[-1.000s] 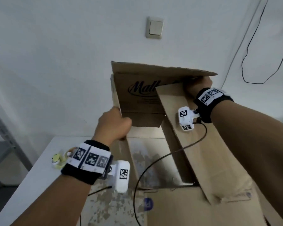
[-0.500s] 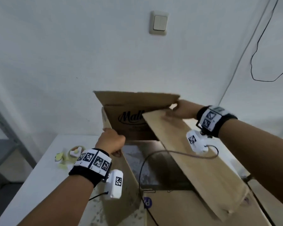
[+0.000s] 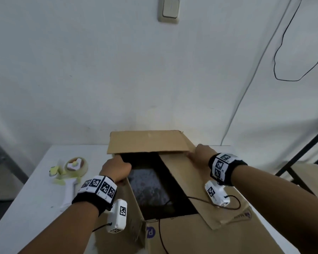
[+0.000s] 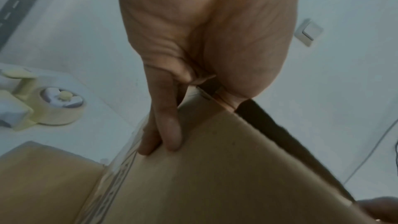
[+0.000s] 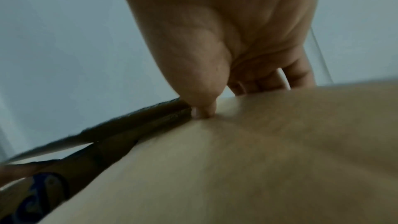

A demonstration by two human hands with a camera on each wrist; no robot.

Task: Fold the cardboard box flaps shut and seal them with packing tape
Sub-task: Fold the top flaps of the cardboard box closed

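Cardboard box point(image 3: 200, 233) on white table point(image 3: 31, 208), directly below both hands. Far flap point(image 3: 147, 142) folded down flat, ahead of both hands. Right flap point(image 3: 193, 186) lowered under right hand point(image 3: 200, 153), thumb point(image 5: 202, 108) pressed on top face at far edge, other fingers curled over the far rim: gripping the flap. Left flap point(image 3: 128, 204) raised on edge under left hand point(image 3: 116, 169); fingers point(image 4: 170, 125) laid along its outer face, thumb on the inner side: pinching the flap's top edge. Dark open gap point(image 3: 160, 184) between the two hands, bounded by far flap edge ahead and near flap point(image 3: 182, 228) behind. Tape dispenser point(image 3: 70, 173) with tape roll, flat on table, just left of left hand, apart from box. Open table surface left of and behind dispenser.

Blue print on near flap, partly hidden; unreadable. Square black-and-white markers on both wristbands point(image 3: 97, 187).
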